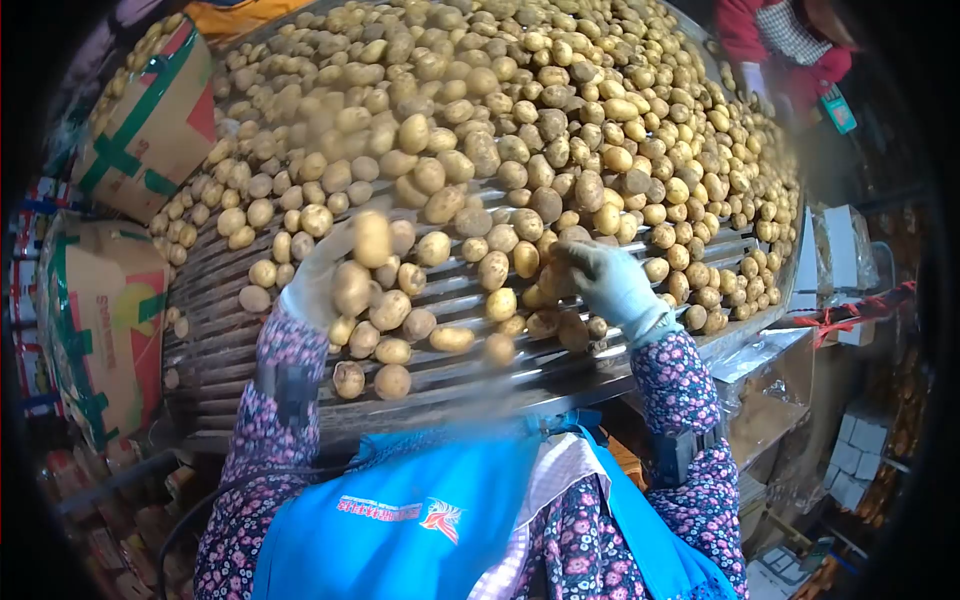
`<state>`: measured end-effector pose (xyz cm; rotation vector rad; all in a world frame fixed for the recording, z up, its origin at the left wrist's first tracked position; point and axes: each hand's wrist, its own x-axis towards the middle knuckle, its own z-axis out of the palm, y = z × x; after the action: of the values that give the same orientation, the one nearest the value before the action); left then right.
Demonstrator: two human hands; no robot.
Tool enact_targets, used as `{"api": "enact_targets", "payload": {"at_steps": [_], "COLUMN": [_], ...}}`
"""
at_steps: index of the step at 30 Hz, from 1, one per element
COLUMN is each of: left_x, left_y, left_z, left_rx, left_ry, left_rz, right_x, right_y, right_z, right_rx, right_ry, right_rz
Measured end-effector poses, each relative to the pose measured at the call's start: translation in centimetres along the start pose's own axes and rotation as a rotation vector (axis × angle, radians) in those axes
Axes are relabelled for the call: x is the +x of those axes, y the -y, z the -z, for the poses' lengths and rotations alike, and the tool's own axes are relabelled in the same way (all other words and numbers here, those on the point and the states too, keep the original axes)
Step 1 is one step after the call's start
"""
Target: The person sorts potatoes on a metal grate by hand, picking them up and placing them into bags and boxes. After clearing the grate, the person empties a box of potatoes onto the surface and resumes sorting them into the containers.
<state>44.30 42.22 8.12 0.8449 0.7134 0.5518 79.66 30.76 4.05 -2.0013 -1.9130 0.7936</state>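
Note:
Many potatoes (480, 150) lie heaped on a slatted metal table (220, 340). My left hand (318, 280), in a pale glove, is at the left of the near potatoes, its palm side against a few of them. A blurred potato (372, 238) is beside its fingers, and another (351, 289) sits just below. My right hand (612, 285), gloved too, reaches in from the right with its fingers bent down over potatoes near the front edge. Its fingertips are partly hidden among them, so its hold cannot be made out.
Cardboard boxes (150, 130) with green tape stand at the left, one more (115, 320) below. Another person's red sleeve (740, 35) shows at the top right. Red cord (850, 312) and an open carton (775, 385) are at the right.

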Motion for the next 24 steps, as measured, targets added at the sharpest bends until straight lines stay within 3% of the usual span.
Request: {"api": "enact_targets", "payload": {"at_steps": [1, 2, 4, 6, 7, 9, 11, 13, 15, 17, 19, 21, 22, 23, 24], "left_x": [-1.5, -3.2, -5.2, -5.8, -6.2, -6.7, -7.5, -8.3, -8.7, -8.6, -8.0, -6.5, -5.5, -4.4, -3.0], "left_y": [1.7, 2.4, 3.6, 5.0, 5.7, 4.9, 4.6, 5.0, 5.4, 4.9, 3.0, 2.1, 1.7, 0.7, 0.2], "left_z": [2.8, 2.7, 4.3, 7.5, 7.7, 4.6, 3.5, 4.4, 6.0, 5.8, 4.2, 5.9, 6.4, 6.9, 6.6], "left_rx": [-0.163, -0.236, -0.317, -0.466, -0.473, -0.437, -0.533, -0.629, -0.518, -0.453, -0.416, -0.322, -0.260, -0.161, -0.160], "left_ry": [0.052, -0.056, -0.159, 0.190, 0.198, -0.166, -0.134, -0.181, -0.165, -0.231, -0.113, -0.020, -0.127, -0.081, -0.121], "left_rz": [-0.007, -0.040, -0.071, 0.003, 0.004, -0.117, -0.124, -0.116, -0.109, -0.097, -0.137, -0.077, -0.080, -0.081, -0.080], "right_x": [-0.5, -1.5, -3.5, -4.9, -5.4, -4.8, -3.6, -1.8, 1.6, 4.0, 5.6, 4.8, 4.3, 3.3, 3.2], "right_y": [0.2, 0.9, 3.3, 6.0, 6.5, 4.6, 2.5, 4.2, 3.7, 2.0, 1.4, 3.2, 4.1, 4.6, 1.9], "right_z": [-0.6, -1.4, -3.1, -4.4, -5.1, -6.0, -4.7, -0.9, -0.7, -1.9, -2.4, -0.9, -0.1, 0.8, 0.1], "right_rx": [0.216, 0.252, 0.040, -0.159, -0.258, -0.036, 0.063, -0.442, -0.653, -0.658, -0.667, -0.628, -0.559, -0.430, 0.046], "right_ry": [0.106, 0.017, 0.025, -0.016, -0.077, -0.046, -0.202, -0.214, 0.052, 0.072, 0.080, 0.093, 0.061, -0.005, -0.108], "right_rz": [-0.019, 0.178, 0.296, 0.316, 0.330, 0.263, 0.210, -0.070, -0.339, -0.366, -0.439, -0.446, -0.473, -0.435, -0.384]}}
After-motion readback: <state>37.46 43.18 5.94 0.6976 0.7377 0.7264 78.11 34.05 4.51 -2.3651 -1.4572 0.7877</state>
